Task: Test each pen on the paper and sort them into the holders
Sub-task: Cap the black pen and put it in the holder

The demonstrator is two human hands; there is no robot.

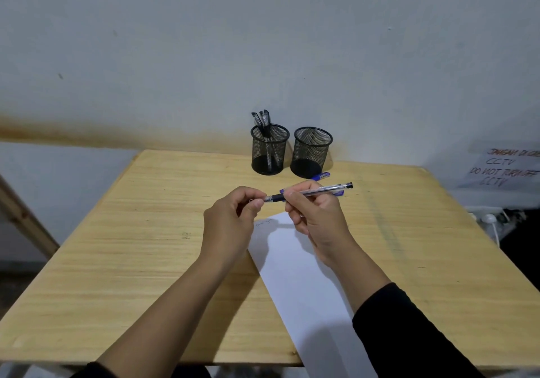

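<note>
Both hands raised above the wooden table (122, 231), working one pen between them.

Pen (309, 192): clear barrel, dark grip section near the tip, black end plug at the far right. Held roughly level, tip pointing left, a little above the far corner of the paper.

Right hand (317, 217): closed around the pen at the grip section, thumb and forefinger pinching the barrel, the rest of the barrel running out to the right past the knuckles.

Left hand (233, 220): fingers curled in, thumb and forefinger pinched narrowly at the tip end of the pen. Whether a cap sits between those fingers cannot be told.

Paper (295, 284): white sheet lying flat, angled across the table from the near edge toward the middle. A faint small scribble at its far left corner, just beside the left hand.

Two blue pens lie on the table: one (320, 176) just beside the base of the right holder, one (339, 193) behind the held pen, mostly hidden by it.

Left holder (269, 151): black mesh cup at the far edge, several black-capped pens (263, 120) standing in it. Right holder (312, 152): same kind, close beside it; contents cannot be told.
</note>
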